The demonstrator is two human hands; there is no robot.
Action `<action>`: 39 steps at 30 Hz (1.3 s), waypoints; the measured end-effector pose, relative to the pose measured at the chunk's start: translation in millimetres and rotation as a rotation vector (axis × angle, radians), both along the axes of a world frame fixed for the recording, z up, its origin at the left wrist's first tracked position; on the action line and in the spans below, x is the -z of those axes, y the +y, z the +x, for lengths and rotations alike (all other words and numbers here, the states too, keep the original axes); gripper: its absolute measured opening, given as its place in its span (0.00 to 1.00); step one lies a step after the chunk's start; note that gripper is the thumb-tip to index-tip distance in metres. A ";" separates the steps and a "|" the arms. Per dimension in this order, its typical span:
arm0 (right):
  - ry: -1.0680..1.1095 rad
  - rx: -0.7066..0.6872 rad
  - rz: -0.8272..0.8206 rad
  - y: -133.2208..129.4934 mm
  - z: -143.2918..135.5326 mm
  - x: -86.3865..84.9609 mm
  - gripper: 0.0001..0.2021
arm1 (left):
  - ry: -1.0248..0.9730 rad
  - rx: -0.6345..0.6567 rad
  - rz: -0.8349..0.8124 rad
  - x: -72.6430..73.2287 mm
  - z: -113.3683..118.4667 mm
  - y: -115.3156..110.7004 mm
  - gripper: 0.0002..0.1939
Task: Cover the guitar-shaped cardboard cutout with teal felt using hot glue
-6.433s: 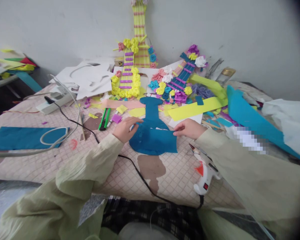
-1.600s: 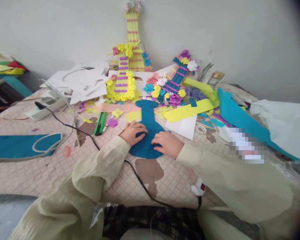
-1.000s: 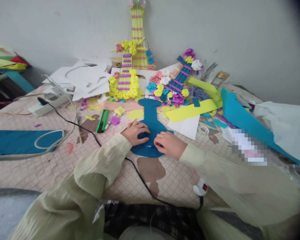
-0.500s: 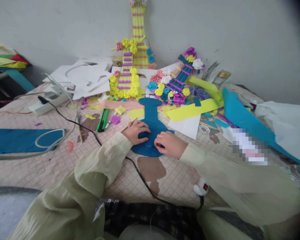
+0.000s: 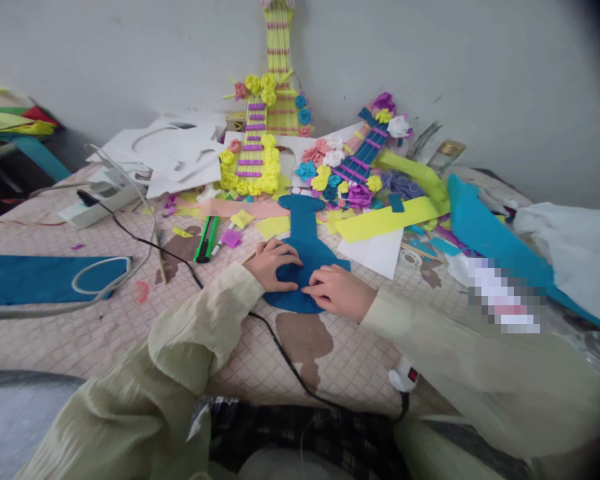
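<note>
A blue crepe-paper-covered cutout (image 5: 305,229), shaped like a small guitar with a narrow neck and rounded body, lies flat before me. My left hand (image 5: 276,265) rests on the left side of its body, fingers spread and thumb pointing inward. On the right side, my right hand (image 5: 341,291) touches the lower body with an outstretched index finger, the other fingers bent. The two hands are close but apart. Nothing held shows in either one; the undersides of the fingers are hidden.
Behind stand a yellow paper guitar (image 5: 255,150) and a blue one (image 5: 363,157) with paper flowers. A green cutter (image 5: 207,240), power strip (image 5: 100,203), and blue paper strip (image 5: 45,279) lie left. A black cord (image 5: 285,353) runs to a white device with a red switch (image 5: 404,377).
My right index finger has straightened and moved slightly left and down onto the cutout, covering a small pale mark there. The left hand has stayed nearly still.
</note>
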State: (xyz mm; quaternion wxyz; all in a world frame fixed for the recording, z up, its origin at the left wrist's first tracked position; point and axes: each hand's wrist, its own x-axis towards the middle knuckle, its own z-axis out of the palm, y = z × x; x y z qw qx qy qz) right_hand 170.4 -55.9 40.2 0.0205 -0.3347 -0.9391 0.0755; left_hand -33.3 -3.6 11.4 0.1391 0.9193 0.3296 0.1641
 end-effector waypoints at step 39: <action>0.342 1.047 -0.088 -198.5 175.9 8.3 0.12 | 0.247 -0.227 -0.129 -8.5 183.0 -166.3 0.20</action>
